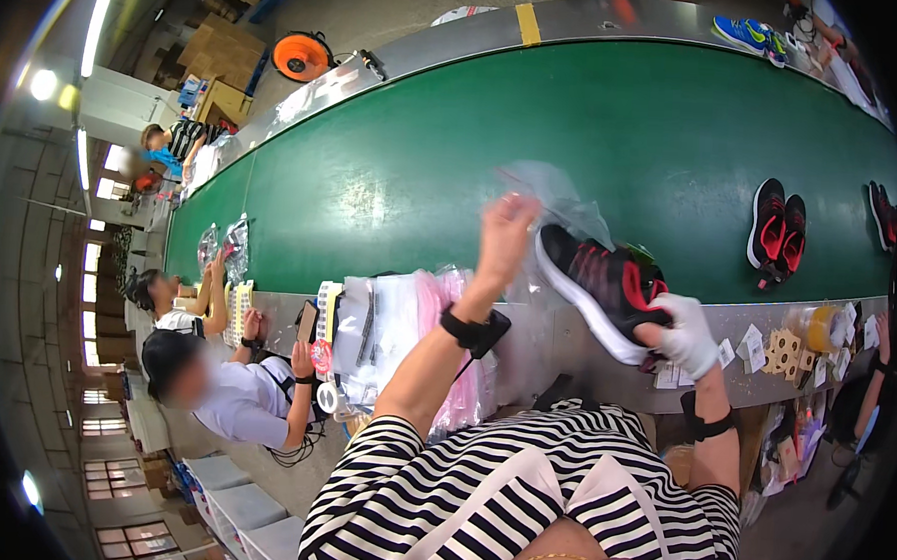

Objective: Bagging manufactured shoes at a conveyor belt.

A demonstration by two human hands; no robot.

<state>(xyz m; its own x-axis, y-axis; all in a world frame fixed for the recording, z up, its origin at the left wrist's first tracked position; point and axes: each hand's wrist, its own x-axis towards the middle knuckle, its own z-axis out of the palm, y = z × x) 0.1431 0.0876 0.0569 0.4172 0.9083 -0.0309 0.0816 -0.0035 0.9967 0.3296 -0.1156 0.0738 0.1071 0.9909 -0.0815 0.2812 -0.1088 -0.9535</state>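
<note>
My right hand (688,336), in a white glove that leaves some fingertips bare, grips a black sneaker (604,282) with red lining and a white sole at its heel end. The sneaker is tilted, toe away from me, over the near edge of the belt. A bit of green and more red show behind it; whether a second shoe is there I cannot tell. My left hand (508,238), bare and slightly blurred, pinches a thin clear plastic bag (562,195) beside the toe. The bag spreads out around the toe, and its lower part is hard to make out.
A green conveyor belt (393,177) runs across. Black-and-red sneakers (777,234) stand on it at right; blue shoes (749,36) sit on the far edge. Stacked clear bags (396,328) lie left of me, tape (822,328) and tags right. Co-workers (233,396) sit at left.
</note>
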